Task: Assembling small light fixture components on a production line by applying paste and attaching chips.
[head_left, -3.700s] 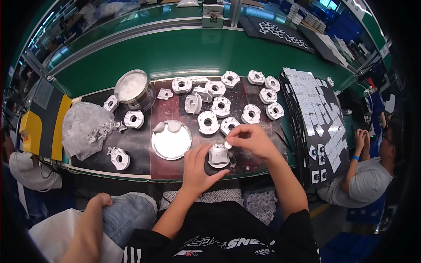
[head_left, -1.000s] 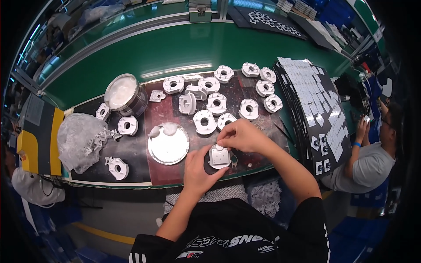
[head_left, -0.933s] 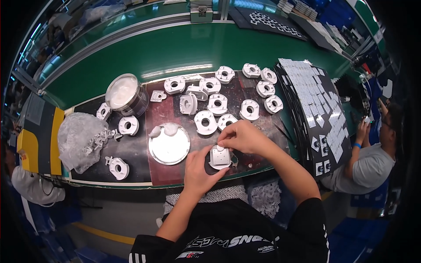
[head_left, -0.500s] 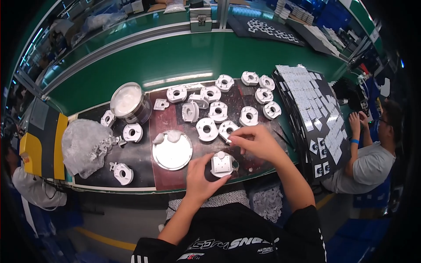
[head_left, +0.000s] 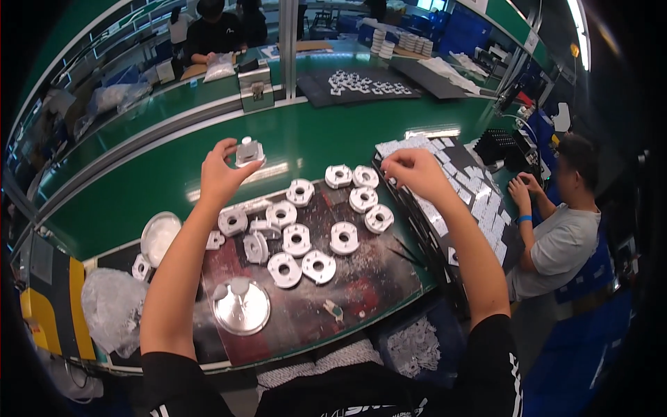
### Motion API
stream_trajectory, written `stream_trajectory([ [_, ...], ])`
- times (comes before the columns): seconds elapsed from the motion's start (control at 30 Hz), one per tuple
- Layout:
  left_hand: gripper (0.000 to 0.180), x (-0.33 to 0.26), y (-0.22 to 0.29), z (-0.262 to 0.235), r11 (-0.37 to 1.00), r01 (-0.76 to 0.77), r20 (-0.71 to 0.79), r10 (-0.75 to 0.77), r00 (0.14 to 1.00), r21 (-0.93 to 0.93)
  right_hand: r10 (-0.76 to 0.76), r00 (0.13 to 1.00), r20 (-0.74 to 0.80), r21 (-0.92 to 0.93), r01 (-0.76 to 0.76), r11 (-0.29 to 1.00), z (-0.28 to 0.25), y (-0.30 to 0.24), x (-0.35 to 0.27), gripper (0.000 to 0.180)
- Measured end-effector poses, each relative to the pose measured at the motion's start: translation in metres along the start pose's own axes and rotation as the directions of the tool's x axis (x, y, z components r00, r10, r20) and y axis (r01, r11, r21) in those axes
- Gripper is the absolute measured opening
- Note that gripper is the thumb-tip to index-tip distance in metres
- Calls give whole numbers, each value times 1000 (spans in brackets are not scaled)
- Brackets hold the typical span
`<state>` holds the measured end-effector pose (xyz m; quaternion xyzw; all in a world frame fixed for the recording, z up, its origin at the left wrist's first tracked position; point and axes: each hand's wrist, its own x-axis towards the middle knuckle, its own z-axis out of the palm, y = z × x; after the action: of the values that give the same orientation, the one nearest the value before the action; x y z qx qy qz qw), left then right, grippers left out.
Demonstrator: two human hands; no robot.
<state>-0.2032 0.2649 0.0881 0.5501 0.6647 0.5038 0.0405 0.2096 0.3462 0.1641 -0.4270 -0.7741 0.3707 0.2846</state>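
My left hand (head_left: pixel 221 172) is raised above the green surface beyond the dark work board (head_left: pixel 347 299). Its thumb and fingers grip a white plastic part (head_left: pixel 250 154) with a small round knob on top. To the right, my right hand (head_left: pixel 420 174) hovers close to the stacked sheets, thumb and fingertips drawn together. Whatever they may pinch is too small to make out. Between my forearms lie several white ring-shaped housings (head_left: pixel 297 238), each with a round central hole. A round metal lid (head_left: pixel 258 313) with pale lumps of putty on it rests near my left forearm.
At left are a round tub (head_left: pixel 161 238), a clear plastic bag (head_left: pixel 111 313) and a yellow-and-black machine (head_left: pixel 52 306). Black sheets bearing white pieces (head_left: pixel 479 201) flank a co-worker (head_left: pixel 559 215) at right. A metal frame (head_left: pixel 286 52) crosses the back; a bin of white scraps (head_left: pixel 417 347) sits below.
Both hands have risen and moved forward, the left carrying the white plastic part off the board's near edge. The view has tilted up, showing more of the room behind.
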Motion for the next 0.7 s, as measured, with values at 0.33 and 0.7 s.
stream_trajectory([
  [0.33,84,52,-81,57,971,-19,312,-57,948,237,251,901,-354,-716,-434,547,-77,137,189,66],
  [0.7,96,65,-107,29,951,18,470,-170,866,310,610,742,-278,-800,-530,280,-43,164,260,87],
])
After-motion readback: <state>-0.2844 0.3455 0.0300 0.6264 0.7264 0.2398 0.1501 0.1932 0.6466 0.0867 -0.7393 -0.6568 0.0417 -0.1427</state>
